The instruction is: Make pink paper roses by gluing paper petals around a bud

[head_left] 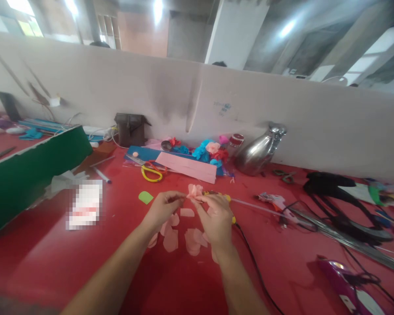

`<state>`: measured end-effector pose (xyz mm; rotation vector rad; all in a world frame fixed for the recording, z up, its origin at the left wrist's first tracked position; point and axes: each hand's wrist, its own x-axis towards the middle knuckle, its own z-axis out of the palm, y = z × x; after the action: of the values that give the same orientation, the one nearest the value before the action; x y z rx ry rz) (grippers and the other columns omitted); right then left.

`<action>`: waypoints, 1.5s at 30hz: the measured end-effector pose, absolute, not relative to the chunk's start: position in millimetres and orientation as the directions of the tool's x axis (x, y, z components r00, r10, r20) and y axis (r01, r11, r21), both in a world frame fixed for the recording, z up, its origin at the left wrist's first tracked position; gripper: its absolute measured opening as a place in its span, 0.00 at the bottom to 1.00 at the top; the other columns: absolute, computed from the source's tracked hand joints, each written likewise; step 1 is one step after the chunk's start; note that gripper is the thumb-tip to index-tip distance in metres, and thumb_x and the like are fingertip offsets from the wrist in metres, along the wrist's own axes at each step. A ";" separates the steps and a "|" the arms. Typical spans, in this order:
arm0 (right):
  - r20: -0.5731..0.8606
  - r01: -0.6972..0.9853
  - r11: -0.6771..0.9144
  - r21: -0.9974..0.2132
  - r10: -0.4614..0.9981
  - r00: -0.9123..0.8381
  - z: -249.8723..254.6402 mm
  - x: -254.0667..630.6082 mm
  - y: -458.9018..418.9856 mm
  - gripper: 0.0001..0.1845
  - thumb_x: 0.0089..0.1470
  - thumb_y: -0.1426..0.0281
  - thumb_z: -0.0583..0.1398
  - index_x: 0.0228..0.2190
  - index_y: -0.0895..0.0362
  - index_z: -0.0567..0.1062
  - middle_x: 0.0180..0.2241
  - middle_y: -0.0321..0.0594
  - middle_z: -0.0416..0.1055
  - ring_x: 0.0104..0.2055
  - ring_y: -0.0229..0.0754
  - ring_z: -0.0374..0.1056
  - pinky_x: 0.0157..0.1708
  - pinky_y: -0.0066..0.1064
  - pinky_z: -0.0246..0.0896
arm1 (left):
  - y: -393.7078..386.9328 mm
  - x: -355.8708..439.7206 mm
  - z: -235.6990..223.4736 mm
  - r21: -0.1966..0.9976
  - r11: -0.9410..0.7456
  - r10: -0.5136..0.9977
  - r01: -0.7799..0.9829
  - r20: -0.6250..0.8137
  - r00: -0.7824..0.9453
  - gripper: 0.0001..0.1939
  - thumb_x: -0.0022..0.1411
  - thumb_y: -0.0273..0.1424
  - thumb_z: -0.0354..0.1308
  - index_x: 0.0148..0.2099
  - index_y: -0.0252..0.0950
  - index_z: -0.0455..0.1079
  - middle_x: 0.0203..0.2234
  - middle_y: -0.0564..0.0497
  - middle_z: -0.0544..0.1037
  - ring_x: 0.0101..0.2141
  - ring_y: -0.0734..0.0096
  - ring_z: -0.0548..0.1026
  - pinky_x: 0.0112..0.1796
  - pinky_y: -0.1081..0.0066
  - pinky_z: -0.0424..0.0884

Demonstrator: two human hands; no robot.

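Pink flower (pixel 195 190) is held bloom-up, on the near right of the yellow-handled scissors (pixel 145 167) — base pinched by the right hand (pixel 217 215), left side flanked by the left hand (pixel 164 208), nearer those scissors — left grip cannot be told.

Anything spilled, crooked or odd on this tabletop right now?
The white item left of the left hand looks odd: it is pixelated, hiding its details. The metal jug appears to lean, though lens distortion may explain that. No spill is visible.
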<state>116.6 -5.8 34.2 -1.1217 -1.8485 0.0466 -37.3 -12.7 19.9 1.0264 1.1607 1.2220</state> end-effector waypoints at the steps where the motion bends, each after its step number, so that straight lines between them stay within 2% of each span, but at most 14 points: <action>1: 0.691 0.674 0.576 -0.462 0.710 -0.133 34.3 116.7 -5.7 0.06 0.52 0.66 0.60 0.26 0.52 0.75 0.27 0.38 0.75 0.33 0.44 0.67 0.39 0.38 0.58 | -12.7 -37.6 19.2 0.986 0.088 0.996 -0.140 -0.091 -0.017 0.10 0.49 0.30 0.60 0.36 0.35 0.77 0.18 0.55 0.69 0.17 0.81 0.58 0.20 0.76 0.53; 11: 0.686 0.696 0.549 -0.463 0.719 -0.111 34.7 114.3 -5.9 0.08 0.51 0.65 0.61 0.24 0.53 0.73 0.25 0.37 0.74 0.31 0.43 0.67 0.37 0.36 0.56 | -13.3 -35.7 21.0 0.991 0.071 0.997 -0.116 -0.074 -0.016 0.10 0.49 0.30 0.60 0.35 0.34 0.77 0.17 0.54 0.69 0.17 0.80 0.59 0.20 0.76 0.53; 21: 0.667 0.709 0.508 -0.490 0.741 -0.070 32.0 112.7 -6.5 0.06 0.50 0.66 0.61 0.24 0.54 0.73 0.25 0.37 0.74 0.32 0.43 0.67 0.37 0.35 0.55 | -13.0 -35.6 15.3 0.994 0.024 0.999 -0.102 -0.027 -0.026 0.11 0.49 0.31 0.61 0.36 0.35 0.77 0.21 0.52 0.72 0.22 0.77 0.64 0.23 0.76 0.58; 27: 0.660 0.690 0.498 -0.525 0.750 -0.039 32.5 110.6 -7.4 0.07 0.50 0.67 0.61 0.23 0.54 0.72 0.26 0.37 0.74 0.32 0.43 0.67 0.37 0.35 0.56 | -13.7 -34.4 15.6 0.993 0.037 0.999 -0.109 -0.037 0.001 0.12 0.51 0.35 0.60 0.37 0.35 0.77 0.19 0.53 0.71 0.19 0.79 0.60 0.21 0.76 0.55; 34: 0.743 0.715 0.529 -0.457 0.669 -0.019 30.0 106.6 -8.3 0.06 0.49 0.68 0.62 0.26 0.55 0.70 0.26 0.37 0.72 0.31 0.42 0.65 0.35 0.35 0.56 | -13.8 -31.7 16.1 0.981 0.072 0.997 -0.180 -0.076 -0.014 0.15 0.46 0.39 0.64 0.33 0.32 0.75 0.17 0.55 0.69 0.17 0.81 0.58 0.20 0.76 0.52; 37: 0.761 0.701 0.553 -0.450 0.648 -0.022 30.1 104.6 -12.8 0.06 0.49 0.69 0.62 0.27 0.55 0.69 0.27 0.36 0.71 0.32 0.42 0.65 0.37 0.36 0.56 | -14.4 -31.4 15.2 0.977 0.064 0.997 -0.206 -0.072 -0.032 0.15 0.47 0.39 0.64 0.32 0.32 0.75 0.17 0.55 0.68 0.17 0.82 0.56 0.19 0.76 0.50; 39: 0.768 0.648 0.585 -0.488 0.640 0.000 30.6 104.2 -17.2 0.06 0.48 0.69 0.62 0.29 0.55 0.68 0.28 0.36 0.70 0.33 0.42 0.64 0.37 0.36 0.57 | -15.4 -31.5 16.0 0.963 0.067 0.997 -0.260 -0.074 -0.017 0.14 0.48 0.39 0.64 0.32 0.31 0.75 0.16 0.56 0.65 0.17 0.83 0.54 0.19 0.76 0.48; 43: 0.708 0.430 0.602 -0.672 0.693 0.136 31.6 104.7 -24.4 0.02 0.53 0.70 0.56 0.31 0.55 0.67 0.28 0.37 0.65 0.32 0.40 0.62 0.34 0.34 0.58 | -16.6 -32.6 18.8 0.916 0.092 0.996 -0.391 -0.082 0.043 0.12 0.49 0.37 0.63 0.32 0.32 0.74 0.15 0.58 0.59 0.17 0.83 0.52 0.20 0.76 0.45; 45: 0.671 0.350 0.592 -0.726 0.722 0.170 31.6 104.9 -25.6 0.03 0.55 0.70 0.54 0.32 0.56 0.68 0.29 0.37 0.65 0.32 0.40 0.62 0.33 0.33 0.59 | -16.3 -33.1 19.4 0.898 0.089 0.996 -0.432 -0.067 0.066 0.11 0.50 0.36 0.63 0.31 0.33 0.73 0.15 0.58 0.59 0.18 0.83 0.53 0.21 0.75 0.46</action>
<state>104.9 -25.6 31.6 -0.9762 -1.4339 0.3348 -33.1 -16.3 19.4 0.8425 0.8770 1.2953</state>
